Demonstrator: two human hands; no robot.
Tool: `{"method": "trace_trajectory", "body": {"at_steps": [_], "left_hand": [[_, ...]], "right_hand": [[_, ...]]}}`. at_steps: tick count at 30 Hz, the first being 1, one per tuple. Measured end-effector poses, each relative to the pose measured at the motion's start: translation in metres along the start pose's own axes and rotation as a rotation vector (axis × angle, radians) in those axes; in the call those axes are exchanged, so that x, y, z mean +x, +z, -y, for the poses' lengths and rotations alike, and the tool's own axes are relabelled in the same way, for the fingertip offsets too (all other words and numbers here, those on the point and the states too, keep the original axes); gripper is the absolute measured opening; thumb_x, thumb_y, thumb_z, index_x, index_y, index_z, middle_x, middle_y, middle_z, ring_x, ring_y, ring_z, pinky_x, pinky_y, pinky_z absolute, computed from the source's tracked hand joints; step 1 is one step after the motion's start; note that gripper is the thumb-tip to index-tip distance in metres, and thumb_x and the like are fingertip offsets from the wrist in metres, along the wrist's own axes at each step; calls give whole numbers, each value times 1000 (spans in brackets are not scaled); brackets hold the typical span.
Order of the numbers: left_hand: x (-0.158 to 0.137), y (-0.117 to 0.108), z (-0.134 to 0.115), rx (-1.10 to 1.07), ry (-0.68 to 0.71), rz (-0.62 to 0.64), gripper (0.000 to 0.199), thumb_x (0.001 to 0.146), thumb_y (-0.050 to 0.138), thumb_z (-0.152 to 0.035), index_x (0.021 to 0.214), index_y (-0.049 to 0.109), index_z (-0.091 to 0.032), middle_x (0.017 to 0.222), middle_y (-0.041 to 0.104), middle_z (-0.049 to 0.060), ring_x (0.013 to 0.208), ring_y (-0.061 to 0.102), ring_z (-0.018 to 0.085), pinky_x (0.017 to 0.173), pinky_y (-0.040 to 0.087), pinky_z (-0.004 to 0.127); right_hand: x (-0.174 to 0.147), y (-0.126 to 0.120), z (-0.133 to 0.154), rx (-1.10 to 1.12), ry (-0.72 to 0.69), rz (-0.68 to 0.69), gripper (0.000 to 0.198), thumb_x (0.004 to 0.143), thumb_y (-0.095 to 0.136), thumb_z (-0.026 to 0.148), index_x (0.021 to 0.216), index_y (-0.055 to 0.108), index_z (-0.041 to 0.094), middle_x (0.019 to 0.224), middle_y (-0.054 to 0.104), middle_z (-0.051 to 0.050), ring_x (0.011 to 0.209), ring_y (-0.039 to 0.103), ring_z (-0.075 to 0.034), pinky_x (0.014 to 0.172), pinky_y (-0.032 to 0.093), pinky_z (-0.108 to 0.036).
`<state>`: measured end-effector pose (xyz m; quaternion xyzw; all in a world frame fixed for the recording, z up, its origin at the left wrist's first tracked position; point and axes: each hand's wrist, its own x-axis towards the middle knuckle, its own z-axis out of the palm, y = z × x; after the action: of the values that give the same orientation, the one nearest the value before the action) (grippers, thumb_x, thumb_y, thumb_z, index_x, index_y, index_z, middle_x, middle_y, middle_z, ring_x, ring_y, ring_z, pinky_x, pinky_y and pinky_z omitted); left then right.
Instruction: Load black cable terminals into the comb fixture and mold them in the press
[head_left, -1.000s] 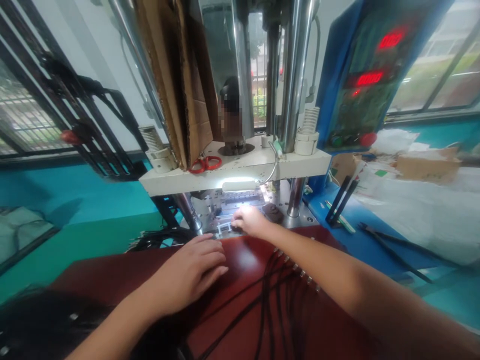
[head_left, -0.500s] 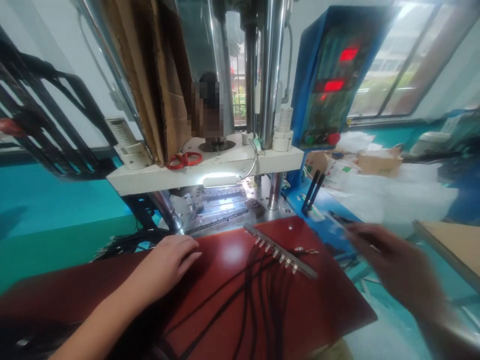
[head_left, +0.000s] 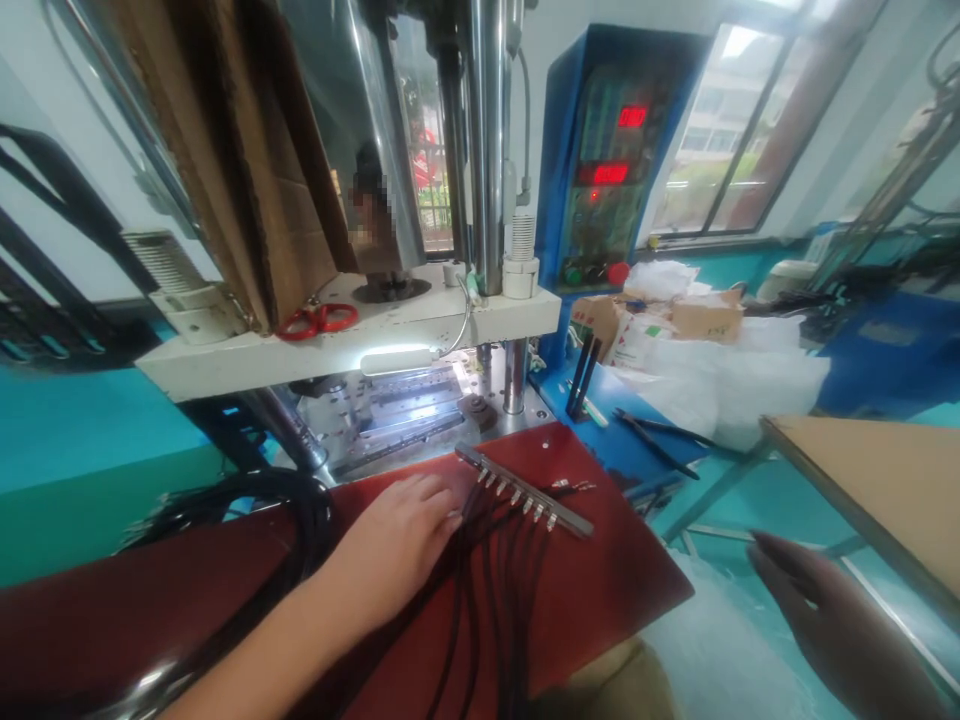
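Observation:
Over the dark red board (head_left: 630,570), my left hand (head_left: 409,525) has its fingers bent and closed at the black cables (head_left: 499,600). Its fingertips meet a cable near the left end of a slotted metal bar (head_left: 525,490); the exact grip is partly hidden. Several cables with shiny metal terminals sit along that bar, their ends poking past its near side. Off the board's right side, my right hand (head_left: 840,625) is blurred, its fingers stretched out with nothing visible in them. A dark long-handled tool like pliers (head_left: 656,440) lies on the blue surface.
Behind the board stands a press with a white plate (head_left: 480,325), a lit lamp and red-handled scissors (head_left: 319,320). A blue control box (head_left: 600,230) shows red digits. White bags (head_left: 742,370) and a tan table (head_left: 870,480) are at right. Coiled black cables (head_left: 307,510) lie left.
My left hand has moved right to the cables by the bar. My right hand has let go of the tool, now on the blue surface, and moved down. The view has turned right.

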<state>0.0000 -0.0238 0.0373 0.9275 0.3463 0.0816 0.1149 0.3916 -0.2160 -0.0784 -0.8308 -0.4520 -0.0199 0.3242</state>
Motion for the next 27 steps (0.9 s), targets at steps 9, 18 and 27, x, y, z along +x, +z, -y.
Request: {"method": "trace_trajectory", "body": {"at_steps": [9, 18, 27], "left_hand": [[-57, 18, -15, -273, -196, -87, 23, 92, 41, -30, 98, 64, -26, 104, 60, 7, 98, 55, 23, 92, 42, 41], [-78, 22, -22, -489, -281, -161, 18, 89, 49, -31, 96, 66, -29, 104, 61, 8, 99, 56, 23, 88, 46, 36], [-81, 14, -12, -992, -507, -132, 40, 82, 62, -37, 120, 54, -26, 124, 59, 8, 113, 55, 23, 102, 39, 40]], "right_hand": [[13, 57, 170, 44, -601, 407, 38, 88, 43, 22, 123, 57, 17, 117, 60, -13, 111, 56, -25, 98, 45, -40], [21, 61, 173, -12, -529, 444, 34, 90, 36, 20, 115, 59, 15, 106, 66, -14, 99, 62, -25, 85, 50, -37], [63, 52, 208, 201, -590, 233, 27, 88, 43, 26, 104, 63, 18, 102, 70, -9, 94, 65, -23, 86, 50, -37]]}}
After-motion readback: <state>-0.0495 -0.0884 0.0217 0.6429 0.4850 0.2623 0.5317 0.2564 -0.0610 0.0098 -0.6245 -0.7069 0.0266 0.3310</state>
